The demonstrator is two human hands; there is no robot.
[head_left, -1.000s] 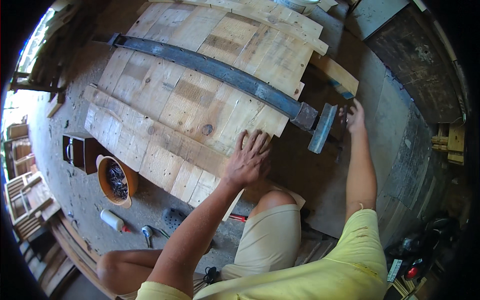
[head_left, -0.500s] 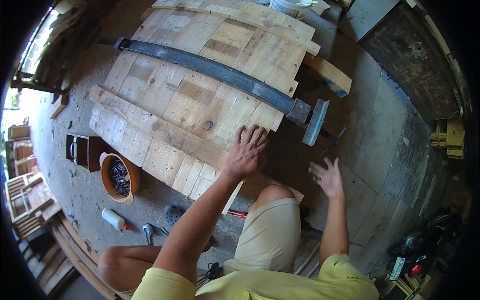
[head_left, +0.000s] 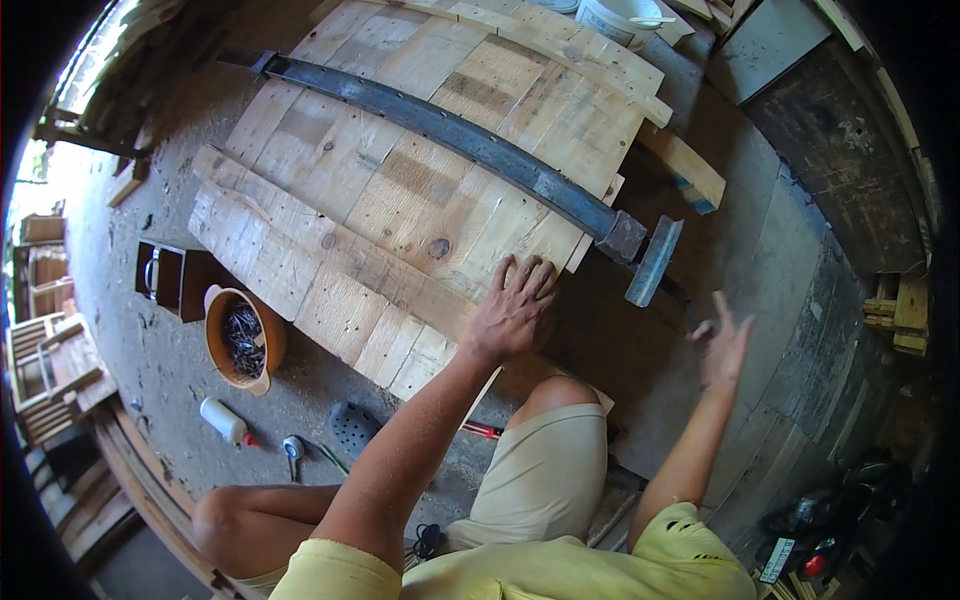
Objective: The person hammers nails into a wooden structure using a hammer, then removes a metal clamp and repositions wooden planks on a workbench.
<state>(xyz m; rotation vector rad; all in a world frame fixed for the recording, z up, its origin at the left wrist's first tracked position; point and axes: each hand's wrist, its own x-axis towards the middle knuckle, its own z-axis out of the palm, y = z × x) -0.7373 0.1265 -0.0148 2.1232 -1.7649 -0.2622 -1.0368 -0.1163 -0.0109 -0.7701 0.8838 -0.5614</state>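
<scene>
A wide panel of pale wooden boards (head_left: pixel 330 205) lies before me, with a long dark steel bar clamp (head_left: pixel 440 128) stretched across it. At the clamp's right end are a square metal block (head_left: pixel 622 238) and a short steel angle piece (head_left: pixel 655 262). My left hand (head_left: pixel 515 308) rests on the panel near its right edge, fingers slightly bent and apart, holding nothing; its thumb is hidden. Off to the right of the clamp's end, my right hand (head_left: pixel 722 345) is raised in the air with fingers spread and nothing in it.
An orange bowl of nails (head_left: pixel 244 340) stands on the floor at left beside a dark metal box (head_left: pixel 175 280). Nearer lie a white glue bottle (head_left: pixel 226 420), a tape roll (head_left: pixel 292 448) and a dark clog (head_left: pixel 354 428). A white bucket (head_left: pixel 620 18) stands at the far side.
My right hand has moved right, away from the clamp's end. The thin rod seen there earlier is now hard to make out. My left hand stays on the panel; the whole view has shifted slightly.
</scene>
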